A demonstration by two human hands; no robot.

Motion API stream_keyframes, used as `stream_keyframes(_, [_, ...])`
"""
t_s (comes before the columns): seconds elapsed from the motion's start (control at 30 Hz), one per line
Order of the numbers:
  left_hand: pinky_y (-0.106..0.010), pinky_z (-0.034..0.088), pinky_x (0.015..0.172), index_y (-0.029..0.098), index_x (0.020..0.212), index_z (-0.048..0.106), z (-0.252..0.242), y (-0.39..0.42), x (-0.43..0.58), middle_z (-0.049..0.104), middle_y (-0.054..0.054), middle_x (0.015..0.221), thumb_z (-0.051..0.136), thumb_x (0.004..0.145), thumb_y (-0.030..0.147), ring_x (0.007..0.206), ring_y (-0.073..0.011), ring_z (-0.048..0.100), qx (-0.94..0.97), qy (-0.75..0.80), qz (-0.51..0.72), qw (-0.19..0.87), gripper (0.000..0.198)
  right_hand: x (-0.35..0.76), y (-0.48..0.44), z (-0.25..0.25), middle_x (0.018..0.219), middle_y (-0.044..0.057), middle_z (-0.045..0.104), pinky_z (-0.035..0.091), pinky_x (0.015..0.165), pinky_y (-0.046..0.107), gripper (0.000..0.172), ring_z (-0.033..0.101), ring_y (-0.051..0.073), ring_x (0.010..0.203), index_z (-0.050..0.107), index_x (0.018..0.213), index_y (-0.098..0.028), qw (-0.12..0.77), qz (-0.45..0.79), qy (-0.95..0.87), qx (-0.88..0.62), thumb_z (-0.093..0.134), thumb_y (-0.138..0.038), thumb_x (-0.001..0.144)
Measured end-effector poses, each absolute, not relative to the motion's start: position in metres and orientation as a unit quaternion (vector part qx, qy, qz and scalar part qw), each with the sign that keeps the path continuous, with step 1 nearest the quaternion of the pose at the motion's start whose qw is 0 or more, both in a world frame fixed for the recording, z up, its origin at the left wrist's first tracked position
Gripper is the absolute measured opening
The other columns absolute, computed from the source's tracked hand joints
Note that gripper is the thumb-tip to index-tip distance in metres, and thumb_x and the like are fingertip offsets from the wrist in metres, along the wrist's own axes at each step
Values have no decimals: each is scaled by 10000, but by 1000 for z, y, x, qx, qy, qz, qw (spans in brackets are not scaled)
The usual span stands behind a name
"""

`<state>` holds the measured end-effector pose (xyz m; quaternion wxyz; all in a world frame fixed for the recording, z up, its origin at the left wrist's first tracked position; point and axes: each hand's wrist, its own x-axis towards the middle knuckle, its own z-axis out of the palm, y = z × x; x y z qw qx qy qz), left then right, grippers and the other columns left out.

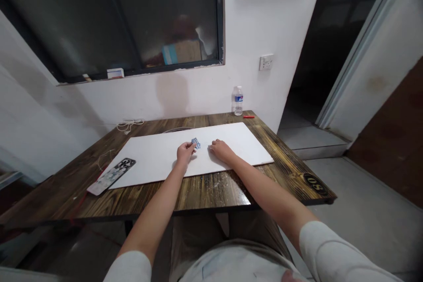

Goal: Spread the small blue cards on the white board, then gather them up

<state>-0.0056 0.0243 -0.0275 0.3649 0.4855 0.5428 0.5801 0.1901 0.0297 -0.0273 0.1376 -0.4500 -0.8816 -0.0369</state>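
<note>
My left hand (185, 151) pinches a small blue and white object (196, 142) just above a large white board (155, 158) lying on the wooden table (211, 189). My right hand (220, 149) rests on the board a little to the right, fingers curled down with their tips near the small object. Whether the right hand holds anything is hidden.
A phone (112, 175) lies at the board's left edge. A water bottle (237, 101) and a red pen (248, 116) stand near the wall at the back right. A white cable (129, 125) lies at the back left. An open doorway is on the right.
</note>
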Motion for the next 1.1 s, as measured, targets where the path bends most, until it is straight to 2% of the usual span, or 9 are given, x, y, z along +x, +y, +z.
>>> stream_keyframes(0.07, [-201,423,477,160,714,641,-27,25,-6,609,3,558,804,514,530,518,-104,561,484,542,582,364,451,191,27,-26,1044,153,649,407,877,318,277,543,246,1044,729,961,-123,140,-24,-881,-452,502,-282,957])
stream_keyframes(0.2, [-206,422,472,164,703,633,-26,25,-6,610,3,555,802,504,545,514,-110,562,485,541,582,366,462,191,18,-27,1227,166,594,390,945,320,297,527,230,1125,702,1029,-127,165,-3,-877,-451,563,-372,936])
stream_keyframes(0.3, [-212,428,478,162,711,637,-25,24,-6,611,0,550,805,502,550,514,-112,560,489,538,579,368,472,194,8,-28,1183,156,633,388,962,343,342,556,233,1122,682,1032,-131,149,3,-898,-415,584,-438,917])
stream_keyframes(0.5, [-214,432,499,157,722,633,-22,22,-3,616,5,568,802,525,531,523,-107,561,501,523,579,374,455,208,-26,-28,1257,170,616,397,980,395,578,528,289,1210,628,1164,-137,139,-18,-930,-339,631,-601,820])
stream_keyframes(0.53, [-213,432,503,157,721,633,-22,22,-3,615,6,572,802,530,524,524,-105,561,502,522,579,374,447,211,-31,-29,1271,170,610,396,983,388,577,527,287,1213,620,1181,-140,136,-21,-933,-333,647,-586,816])
stream_keyframes(0.6, [-213,430,504,157,719,634,-23,22,-3,612,9,575,804,533,515,524,-104,560,503,523,577,375,438,214,-40,-29,1259,158,618,395,976,360,455,546,261,1188,618,1178,-151,131,-33,-936,-327,640,-480,866])
stream_keyframes(0.73, [-217,425,494,164,716,637,-24,23,-3,604,8,566,813,525,513,521,-111,553,500,525,577,377,435,213,-48,-28,1059,125,683,402,906,332,195,608,214,1017,649,1041,-152,108,-72,-939,-318,537,-282,948])
stream_keyframes(0.93, [-208,416,474,165,713,641,-23,23,-4,604,5,562,806,534,505,523,-112,556,495,532,574,376,418,212,-50,-19,902,111,692,396,817,317,233,612,197,890,656,910,-144,88,-88,-949,-291,462,-252,981])
stream_keyframes(1.1, [-210,424,480,165,702,634,-22,22,-1,603,6,573,804,539,489,530,-111,557,499,524,575,382,400,219,-48,-16,851,87,710,402,775,289,249,628,182,830,681,858,-151,137,-31,-946,-292,489,-261,972])
